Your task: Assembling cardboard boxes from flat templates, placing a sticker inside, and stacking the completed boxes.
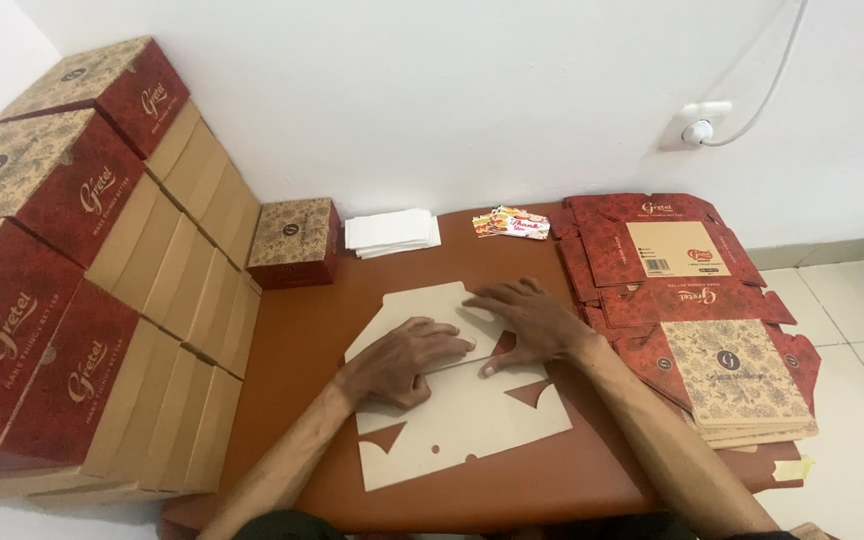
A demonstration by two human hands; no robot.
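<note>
On the brown table (292, 330), near its middle, lay the flat cardboard blank (457, 415), long axis running from front edge to back. Your left hand (407, 360) and right hand (532, 322) pressed it, fingers spread flat, gripping nothing.

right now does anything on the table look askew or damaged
Nothing looks damaged. Both hands, left and right, press a flat box blank lying slightly crooked on the table. The stack of flat boxes overhangs the right edge.
</note>
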